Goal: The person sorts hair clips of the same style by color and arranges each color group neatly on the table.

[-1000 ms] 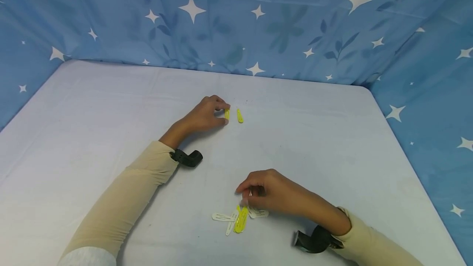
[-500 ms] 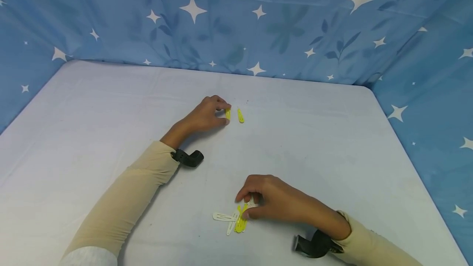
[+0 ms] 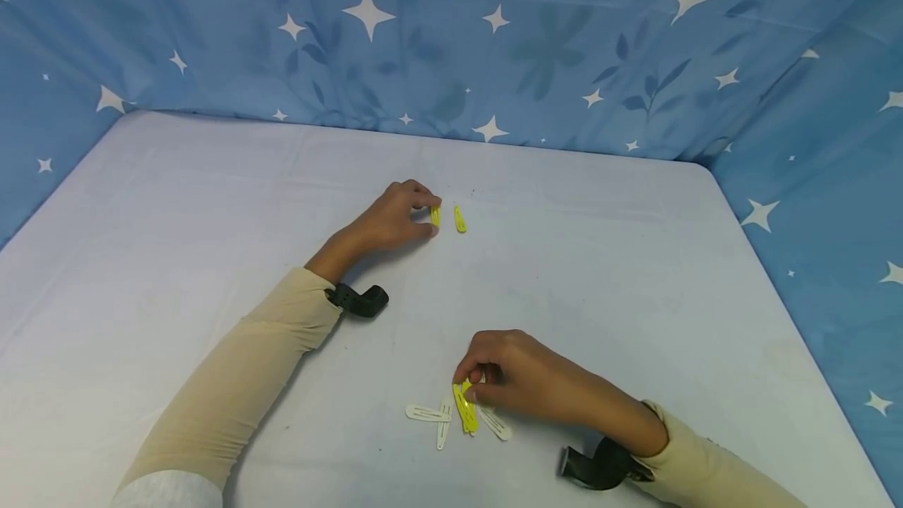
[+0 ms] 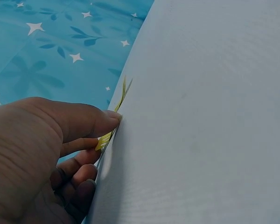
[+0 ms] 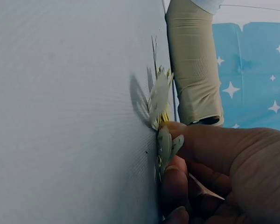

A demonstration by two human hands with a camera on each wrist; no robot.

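My left hand (image 3: 395, 218) is at the far middle of the table, pinching a yellow snap hair clip (image 3: 434, 216) between thumb and fingers. In the left wrist view the thumb lies over this yellow clip (image 4: 103, 141) close to the cloth. Just right of it lies a second yellow hair clip (image 3: 460, 219). My right hand (image 3: 525, 371) is at the small pile nearer me, thumb and fingers pinching the upper end of yellow hair clips (image 3: 466, 414). White hair clips (image 3: 426, 413) lie beside them; in the right wrist view white clips (image 5: 159, 99) partly hide the yellow.
A white cloth covers the table (image 3: 600, 273). Blue curtains (image 3: 437, 38) with white stars hang along the back and sides. Black wrist bands with cameras (image 3: 603, 465) stick out from both wrists.
My right hand has moved down into the pile and pinches yellow clips, which have shifted and tilted. A white clip now shows right of them. My left hand has stayed in place.
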